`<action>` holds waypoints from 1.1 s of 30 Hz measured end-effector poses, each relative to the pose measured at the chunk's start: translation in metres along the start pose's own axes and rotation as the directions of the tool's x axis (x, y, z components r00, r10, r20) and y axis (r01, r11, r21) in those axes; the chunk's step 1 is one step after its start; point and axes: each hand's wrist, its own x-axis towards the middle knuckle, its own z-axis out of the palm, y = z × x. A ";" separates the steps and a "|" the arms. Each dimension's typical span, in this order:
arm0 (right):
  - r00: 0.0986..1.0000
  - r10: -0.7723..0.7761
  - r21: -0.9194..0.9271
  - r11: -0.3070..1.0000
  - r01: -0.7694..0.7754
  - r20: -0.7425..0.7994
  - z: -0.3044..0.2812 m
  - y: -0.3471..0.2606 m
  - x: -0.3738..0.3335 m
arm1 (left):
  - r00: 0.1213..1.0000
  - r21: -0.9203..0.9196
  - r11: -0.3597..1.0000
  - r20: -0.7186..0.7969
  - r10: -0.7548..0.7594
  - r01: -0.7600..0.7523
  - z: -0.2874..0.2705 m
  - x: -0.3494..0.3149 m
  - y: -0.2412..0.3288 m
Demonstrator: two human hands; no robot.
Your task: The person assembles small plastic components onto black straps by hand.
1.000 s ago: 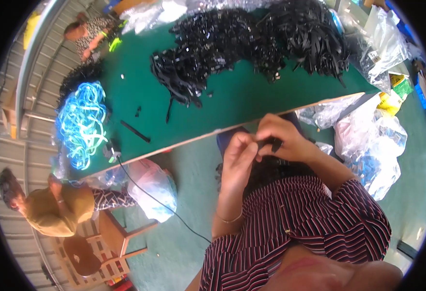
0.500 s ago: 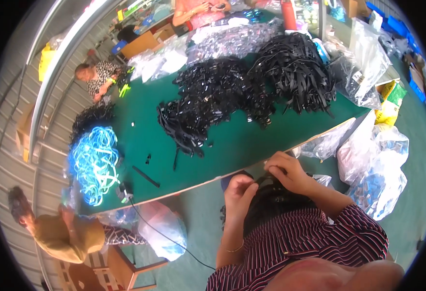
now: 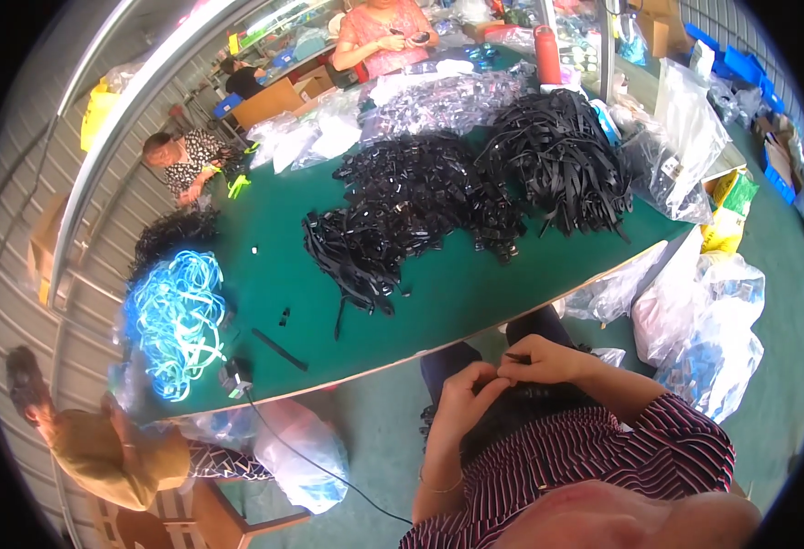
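Over my lap, close to the table's front edge, my two hands meet at the fingertips. My left hand (image 3: 469,395) is closed in a pinch, and whatever lies in its fingers is too small to make out. The fingers of my right hand (image 3: 544,360) are closed on a thin black piece (image 3: 517,358), of which only a short dark end shows. Dark material lies in my lap beneath the hands, mostly hidden by them. On the green table (image 3: 264,265) ahead lie a heap of black straps with buckles (image 3: 420,192) and a pile of black straps (image 3: 562,160).
A tangle of blue cords (image 3: 178,320) and a black adapter with a cable (image 3: 235,377) lie at the table's left end. One loose black strip (image 3: 279,349) is nearby. Clear bags (image 3: 713,339) stand at right. Co-workers are at the left and far sides; a red bottle (image 3: 546,57) stands behind.
My hands have come together and a little lower, from apart to touching. A dark end now shows at my right fingers. The view has shifted slightly, so the table appears lower.
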 end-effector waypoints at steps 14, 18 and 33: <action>0.991 -0.068 0.521 0.854 -0.001 0.113 0.013 -0.022 -0.016 | 0.974 -0.591 0.779 0.191 -0.119 0.210 0.006 -0.015 0.001; 0.996 -0.047 0.577 0.817 -0.004 0.073 0.014 -0.013 -0.021 | 0.973 -0.652 0.730 0.216 -0.082 0.206 0.011 -0.011 -0.003; 0.863 -0.503 -0.255 0.841 0.477 -0.048 -0.014 -0.016 -0.006 | 0.956 -0.312 0.904 0.120 -0.267 0.291 0.013 0.000 0.009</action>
